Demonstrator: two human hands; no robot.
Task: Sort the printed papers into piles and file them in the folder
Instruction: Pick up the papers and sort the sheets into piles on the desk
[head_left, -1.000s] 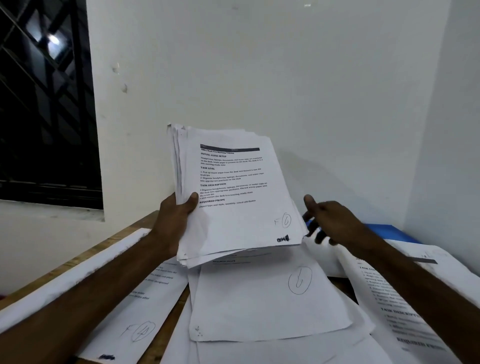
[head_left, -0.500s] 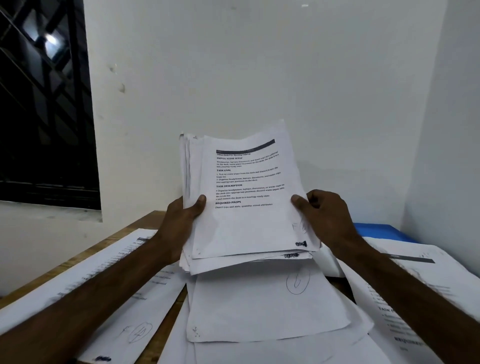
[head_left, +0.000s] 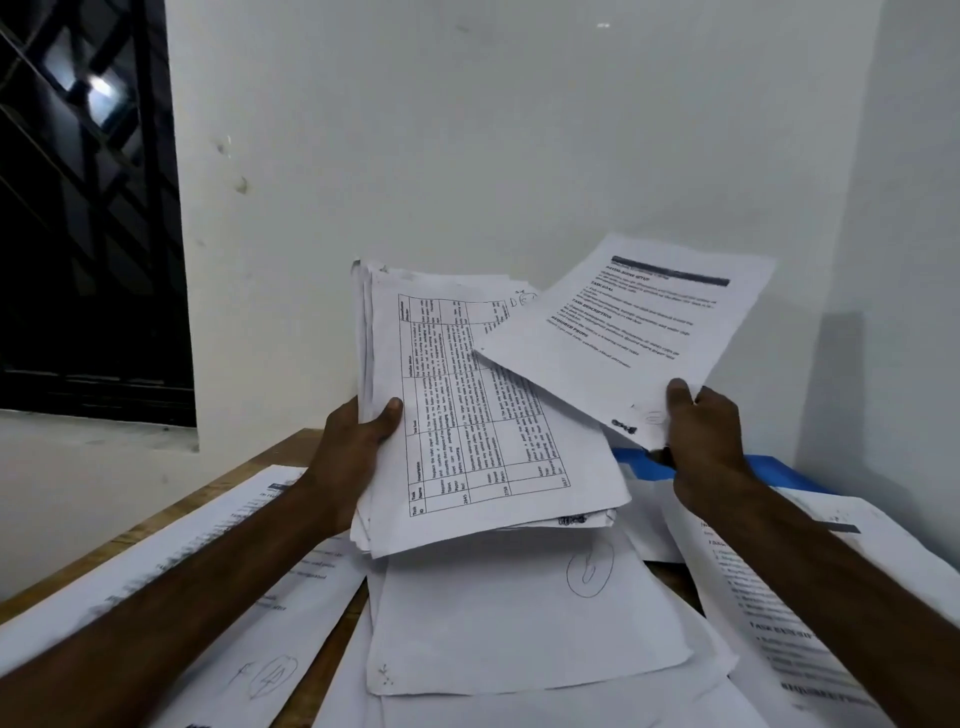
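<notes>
Since half a second ago the right hand (head_left: 701, 441) has lifted the top sheet (head_left: 623, 332) off the stack (head_left: 467, 415) and swung it rightward, baring a page printed with a ruled grid.

Head view: two hands, one stack, one loose sheet. The left hand (head_left: 353, 457) grips the stack's left edge, thumb pressed on top and fingers hidden beneath. The right hand pinches the sheet's near corner, thumb on the printed face. That sheet tilts up, and its left corner overlaps the stack's upper right. Both are held above the table (head_left: 332, 654).

Three lots of paper lie on the table. A left pile (head_left: 218, 623) sits along the left edge, with a circled pen mark. A middle pile (head_left: 519, 623) lies under the stack, also pen-marked. A right pile (head_left: 743, 608) is crossed by the right forearm. One blue folder (head_left: 779, 467) lies at the far right corner, partly hidden by the right hand and papers.

Paper is thin, white and rectangular, with black print; the stack's edges are uneven. A bare strip of brown wood shows between piles. Behind stand a plain white wall (head_left: 519, 130) and a dark barred window (head_left: 78, 208).
</notes>
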